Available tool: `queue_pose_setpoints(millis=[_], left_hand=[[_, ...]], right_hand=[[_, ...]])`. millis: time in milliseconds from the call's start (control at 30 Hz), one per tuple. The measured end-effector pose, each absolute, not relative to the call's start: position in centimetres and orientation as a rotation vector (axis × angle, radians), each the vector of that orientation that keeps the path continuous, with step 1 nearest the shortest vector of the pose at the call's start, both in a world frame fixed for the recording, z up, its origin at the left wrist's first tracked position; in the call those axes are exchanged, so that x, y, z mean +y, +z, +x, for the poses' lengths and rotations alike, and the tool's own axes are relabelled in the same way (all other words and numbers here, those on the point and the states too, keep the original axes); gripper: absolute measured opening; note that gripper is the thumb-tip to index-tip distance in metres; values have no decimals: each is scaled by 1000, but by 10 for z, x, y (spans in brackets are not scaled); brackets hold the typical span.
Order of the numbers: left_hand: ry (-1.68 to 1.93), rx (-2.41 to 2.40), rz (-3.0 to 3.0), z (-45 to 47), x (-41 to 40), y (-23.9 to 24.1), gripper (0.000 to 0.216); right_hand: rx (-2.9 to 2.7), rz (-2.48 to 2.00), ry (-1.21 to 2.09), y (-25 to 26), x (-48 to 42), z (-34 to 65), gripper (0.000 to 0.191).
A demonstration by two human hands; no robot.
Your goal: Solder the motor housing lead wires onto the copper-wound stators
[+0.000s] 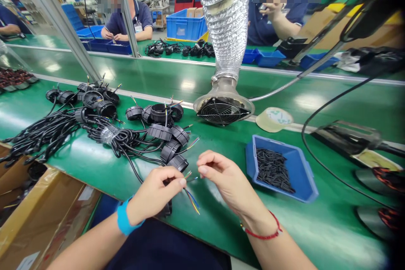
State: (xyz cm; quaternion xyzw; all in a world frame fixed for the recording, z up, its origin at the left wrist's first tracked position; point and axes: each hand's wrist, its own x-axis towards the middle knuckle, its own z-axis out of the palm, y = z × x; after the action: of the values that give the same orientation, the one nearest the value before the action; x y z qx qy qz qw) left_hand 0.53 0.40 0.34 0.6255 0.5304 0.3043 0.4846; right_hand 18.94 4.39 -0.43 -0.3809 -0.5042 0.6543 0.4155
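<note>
My left hand (pixel 158 192), with a blue wristband, pinches thin coloured wires (pixel 192 199) that come out of a black round part with a cable. My right hand (pixel 221 175), with a red string bracelet, pinches the tip of one of those wires just right of my left fingers. Both hands hover over the green bench (pixel 300 228). A pile of black round parts with cables (pixel 158 133) lies just beyond my left hand. A blue tray of small black sleeves (pixel 280 168) sits to the right of my right hand.
A silver flexible duct ends in a fan grille (pixel 223 109) behind the parts. A tape roll (pixel 274 119) lies beside it. Cardboard boxes (pixel 34 206) stand at lower left. Two people sit across the conveyor by blue bins (pixel 185 25).
</note>
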Motion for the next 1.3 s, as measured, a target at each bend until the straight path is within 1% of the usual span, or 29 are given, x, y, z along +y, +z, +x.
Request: queue_pose_setpoints(millis=[100,167,467,733,833,933,1000,1100,1200,1300], left_hand=[[734,1286,1537,6,4,4,24],[735,1281,1539,6,4,3,24],[738,1292,1552,6,4,4,24],[736,1290,1555,6,5,5,24],[730,1295,1559,6,5,6,25],[742,1301,1552,6,4,5,26],[758,1298,1534,6,4,4,26],[761,1296,1521,6,4,3,28],[737,1287,1545,6,4,4,28],[713,1274,1610,6,5,5,30]], right_hand=[[-1179,-970,1725,-8,42,186,18],[-1198,-975,1709,-8,40,185,19],[-1431,-1008,1450,-8,37,188,16],[-1564,-1016,1292,-4,36,188,10],[-1709,-1016,1201,0,36,189,8],[-1894,-1000,1126,6,39,193,10],[-1979,-972,1146,9,41,197,12],[-1974,-952,1274,9,44,200,14],[-1749,-1043,1371,4,44,200,15],[-1557,-1064,1400,-1,42,195,18]])
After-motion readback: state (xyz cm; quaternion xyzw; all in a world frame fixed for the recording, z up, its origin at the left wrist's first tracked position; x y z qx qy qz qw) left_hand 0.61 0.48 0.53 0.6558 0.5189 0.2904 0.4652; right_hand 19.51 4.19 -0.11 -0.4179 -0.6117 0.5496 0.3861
